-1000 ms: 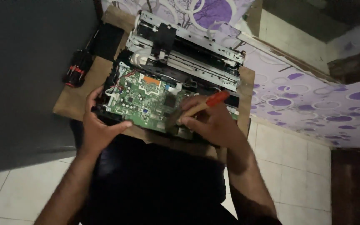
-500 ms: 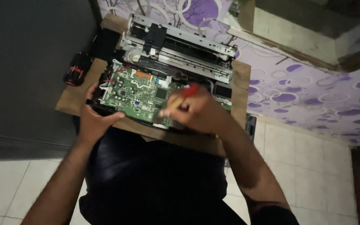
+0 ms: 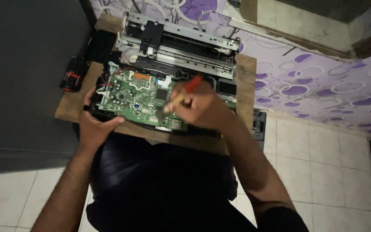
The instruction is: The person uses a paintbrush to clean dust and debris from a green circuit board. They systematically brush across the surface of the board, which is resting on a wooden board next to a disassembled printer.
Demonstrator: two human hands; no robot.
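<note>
Since half a second ago, the right hand (image 3: 205, 107) has drawn slightly back along the green circuit board (image 3: 139, 95), and the red-handled screwdriver (image 3: 184, 90) now leans more steeply, its red end pointing up toward the metal frame; the left hand (image 3: 94, 124) has stayed at the same corner.

Farthest left, a black and red tool (image 3: 73, 75) lies at the edge of the wooden surface (image 3: 71, 105), apart from everything else. Just right of it, the left hand grips the near left corner of the opened printer's black base (image 3: 104, 115), thumb lying along the front edge, fingers wrapped around the corner. The circuit board sits in that base, flat, crowded with small components, a dark square chip near its middle, white connectors and thin wires at its left end. Behind it rises the grey metal carriage frame (image 3: 181, 51), with a black block on its left part. Over the board's right half, the right hand's fingers are clamped on the screwdriver; the tip is hidden beneath the hand. Farther right, purple-patterned wallpaper (image 3: 314, 86) meets the pale tiled floor (image 3: 323, 163).
</note>
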